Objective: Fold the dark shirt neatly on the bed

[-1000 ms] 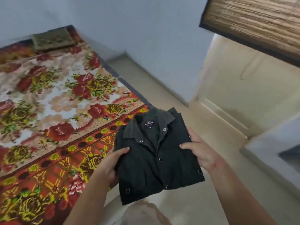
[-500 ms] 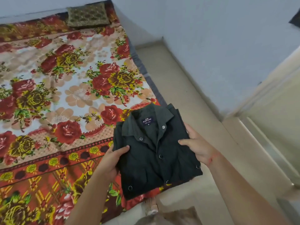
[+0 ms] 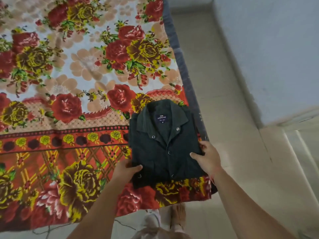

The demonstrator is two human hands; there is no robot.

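Note:
The dark shirt (image 3: 164, 145) is folded into a compact rectangle, collar and label facing up, snaps down its front. It lies over the near right corner of the bed (image 3: 72, 104), which is covered by a red, yellow and cream floral blanket. My left hand (image 3: 126, 170) grips the shirt's lower left edge, thumb on top. My right hand (image 3: 207, 156) holds the right edge, thumb pressed on the fabric. Whether the shirt rests fully on the blanket or is held just above it I cannot tell.
The bed's grey mattress edge (image 3: 183, 66) runs along the right. Beige tiled floor (image 3: 215, 75) lies between bed and a pale wall (image 3: 276, 49). My bare foot (image 3: 178, 216) stands on the floor below the blanket's hanging hem.
The view has tilted down and toward the bed. Both hands have carried the folded shirt from over the floor to above the bed's corner, still gripping its sides.

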